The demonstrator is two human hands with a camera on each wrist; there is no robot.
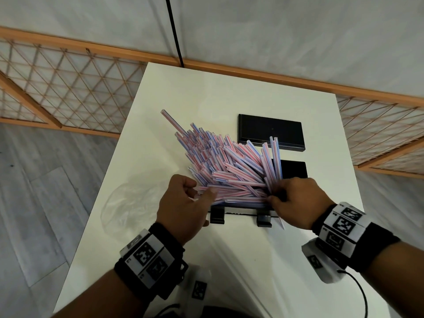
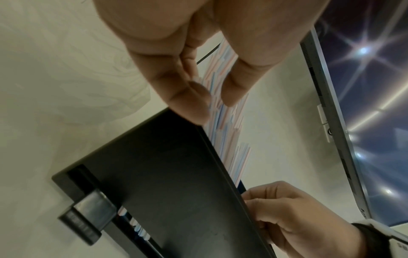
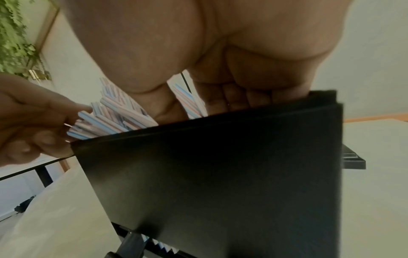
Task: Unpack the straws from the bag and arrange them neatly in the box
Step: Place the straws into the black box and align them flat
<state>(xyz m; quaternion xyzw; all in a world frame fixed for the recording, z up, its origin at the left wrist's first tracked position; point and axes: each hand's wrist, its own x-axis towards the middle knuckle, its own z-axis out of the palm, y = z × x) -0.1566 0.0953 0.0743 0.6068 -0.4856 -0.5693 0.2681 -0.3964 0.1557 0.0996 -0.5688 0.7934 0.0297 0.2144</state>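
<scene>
A heap of pink-and-blue striped straws point(image 1: 229, 161) fans out up and to the left over the open black box point(image 1: 296, 169), which stands mid-table. My left hand point(image 1: 202, 189) grips the left ends of the lowest straws, thumb lying along them. My right hand point(image 1: 274, 193) pinches the bundle at the box's right end, fingers curled into it. In the left wrist view the straws point(image 2: 225, 139) stick up behind the box wall point(image 2: 165, 174). From the right wrist, straw ends point(image 3: 114, 113) poke above the box wall point(image 3: 209, 165). Most of the box's inside is hidden.
A clear empty plastic bag point(image 1: 128, 203) lies on the white table point(image 1: 183, 92) left of my left hand. The flat black lid point(image 1: 271, 131) lies behind the box. Two clasps point(image 1: 216, 218) jut from the box's near wall. The table's left edge is close to the bag.
</scene>
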